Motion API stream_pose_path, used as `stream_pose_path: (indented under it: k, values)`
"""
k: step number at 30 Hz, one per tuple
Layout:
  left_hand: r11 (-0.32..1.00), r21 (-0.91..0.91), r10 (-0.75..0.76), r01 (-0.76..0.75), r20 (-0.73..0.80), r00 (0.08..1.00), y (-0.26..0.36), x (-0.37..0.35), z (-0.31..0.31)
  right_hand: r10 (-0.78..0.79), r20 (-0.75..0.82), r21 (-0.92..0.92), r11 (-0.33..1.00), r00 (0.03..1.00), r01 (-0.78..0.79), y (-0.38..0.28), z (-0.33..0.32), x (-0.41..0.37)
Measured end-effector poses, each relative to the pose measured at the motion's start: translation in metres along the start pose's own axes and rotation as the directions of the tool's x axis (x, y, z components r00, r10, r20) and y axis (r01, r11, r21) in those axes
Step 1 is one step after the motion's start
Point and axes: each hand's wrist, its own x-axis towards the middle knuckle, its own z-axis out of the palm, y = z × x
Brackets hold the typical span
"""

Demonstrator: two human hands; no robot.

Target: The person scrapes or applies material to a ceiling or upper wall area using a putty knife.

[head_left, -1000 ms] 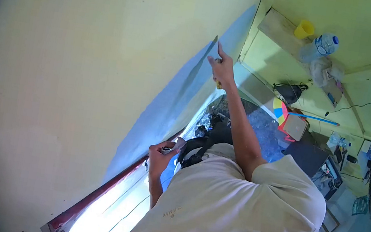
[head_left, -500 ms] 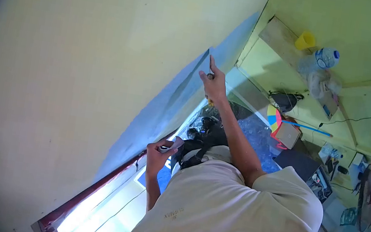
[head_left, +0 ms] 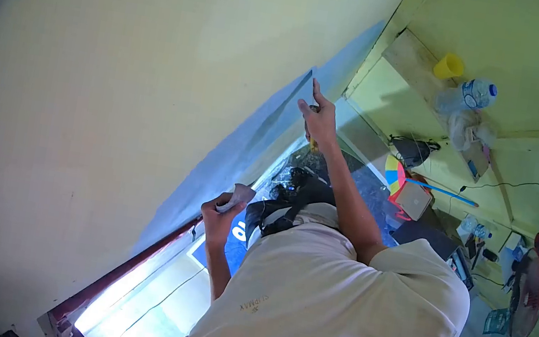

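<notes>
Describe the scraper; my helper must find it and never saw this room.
Start at the big pale wall with its blue-grey band. The raised right hand holds the scraper against it: a thin grey blade, unlike the left hand's small pad.

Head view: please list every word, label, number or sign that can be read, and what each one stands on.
"P": one white character, uncertain, on the blue sheet beside the left hand; the rest is hidden.
Small print on the white shirt: too blurred to read.
Label on the water bottle: too small to read.
Grey pad in the left hand, scraper in the right hand: no text visible.
</notes>
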Motion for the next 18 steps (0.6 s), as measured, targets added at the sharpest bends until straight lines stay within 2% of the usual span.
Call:
stream_pose_path:
  k: [2, 5, 11, 13, 18]
  values:
    - [0.999, -0.029, 0.036, -0.036, 0.007, 0.999, 0.005, 0.0, 0.004, -0.002, 0.01, -0.018, 1.0, 1.0, 0.002, 0.0, -0.003, 0.002]
    - [0.999, 0.032, 0.038, -0.039, 0.035, 0.999, 0.01, 0.003, 0.006, 0.018, 0.024, 0.005, 1.0, 1.0, -0.018, -0.002, -0.007, -0.001]
    - [0.999, -0.027, 0.029, -0.028, 0.061, 0.998, -0.008, 0.011, 0.001, 0.041, 0.029, -0.013, 0.999, 0.999, -0.041, -0.003, -0.009, -0.001]
    - [1.0, 0.02, 0.021, -0.022, 0.046, 0.999, 0.006, 0.006, 0.001, 0.057, 0.045, -0.016, 0.998, 0.997, -0.057, -0.002, -0.013, 0.001]
    - [0.998, 0.035, 0.053, -0.054, 0.039, 0.998, 0.003, 0.004, -0.001, 0.025, 0.025, 0.119, 0.993, 0.999, -0.028, -0.003, -0.019, 0.0]
